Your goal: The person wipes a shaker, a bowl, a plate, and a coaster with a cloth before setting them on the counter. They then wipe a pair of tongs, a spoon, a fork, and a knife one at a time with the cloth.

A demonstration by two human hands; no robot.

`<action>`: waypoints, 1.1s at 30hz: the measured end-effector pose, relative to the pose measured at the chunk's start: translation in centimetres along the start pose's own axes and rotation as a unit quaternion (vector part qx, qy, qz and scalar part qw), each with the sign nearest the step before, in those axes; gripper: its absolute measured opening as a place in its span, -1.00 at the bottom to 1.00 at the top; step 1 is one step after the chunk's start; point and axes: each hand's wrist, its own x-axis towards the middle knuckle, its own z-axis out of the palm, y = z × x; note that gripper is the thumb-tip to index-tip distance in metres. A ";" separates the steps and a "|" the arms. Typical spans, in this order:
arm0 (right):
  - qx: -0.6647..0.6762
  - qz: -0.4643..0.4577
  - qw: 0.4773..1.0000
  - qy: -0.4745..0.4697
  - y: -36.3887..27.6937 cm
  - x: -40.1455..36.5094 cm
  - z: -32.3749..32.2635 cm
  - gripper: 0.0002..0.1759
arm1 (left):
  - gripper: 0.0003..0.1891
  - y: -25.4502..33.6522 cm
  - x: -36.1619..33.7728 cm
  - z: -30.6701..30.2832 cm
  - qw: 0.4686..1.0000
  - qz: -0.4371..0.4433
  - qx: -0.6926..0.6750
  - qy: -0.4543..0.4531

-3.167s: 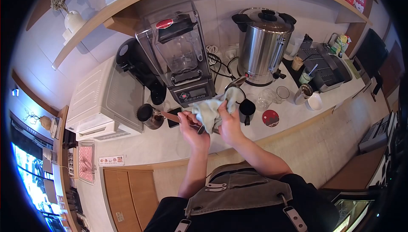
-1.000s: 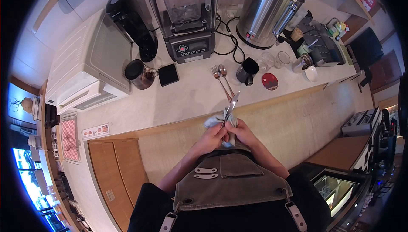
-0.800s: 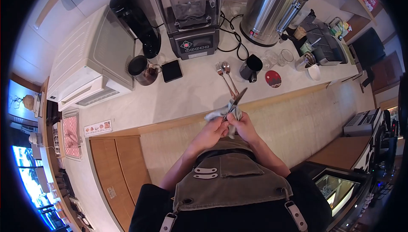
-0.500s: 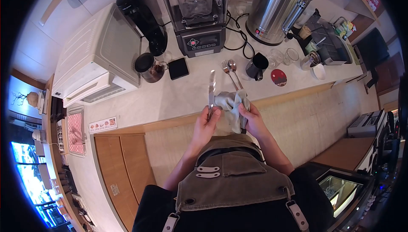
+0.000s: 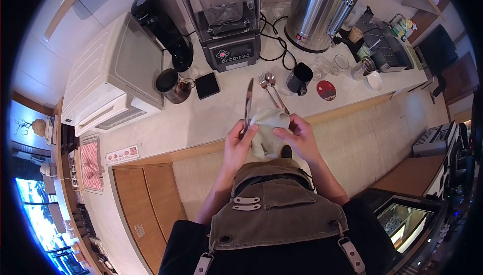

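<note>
My left hand (image 5: 238,140) is closed around the handle of a table knife (image 5: 249,96), whose blade points up and away from me. The left thumb also pins one side of a pale grey cloth (image 5: 269,133). On the other side, my right hand (image 5: 301,138) pinches the cloth, so it is spread between both hands in front of my apron. Just beyond the cloth, a fork (image 5: 267,88) and a spoon (image 5: 274,88) lie side by side on the white counter (image 5: 201,124). The knife's handle is mostly hidden by my fingers.
Behind the cutlery stand a blender (image 5: 229,48), a dark pitcher (image 5: 300,77), a red round coaster (image 5: 326,90) and a steel urn (image 5: 319,16). Leftward are a black scale (image 5: 207,85), a lidded glass jug (image 5: 173,86), a coffee maker (image 5: 163,28) and a white oven (image 5: 115,63).
The cloth was bunched in my right hand and now hangs more spread between both hands. My left thumb has come onto it. The knife blade has turned, looking narrower and darker.
</note>
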 end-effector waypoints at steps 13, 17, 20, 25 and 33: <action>-0.119 -0.154 0.958 -0.212 -7.2 -1.7 -2.6 -0.55 | -0.84 4.8 0.9 -0.8 0.963 0.158 0.193 -0.100; 0.325 0.063 0.928 -0.169 3.7 -2.7 -6.1 -0.59 | -0.83 4.8 0.5 0.1 0.970 0.134 0.157 -0.125; 0.185 0.197 0.956 -0.113 6.2 -0.8 -3.7 -0.55 | -0.82 4.8 1.1 1.1 0.975 0.113 0.163 -0.103; 0.409 0.194 0.867 -0.208 0.5 -2.0 0.2 -0.52 | -0.83 3.4 1.6 0.1 0.976 0.120 0.163 -0.076; -0.460 -0.070 0.840 -0.278 -3.4 -2.6 -1.7 -0.74 | -0.85 5.8 0.7 -1.4 0.963 0.129 0.238 -0.015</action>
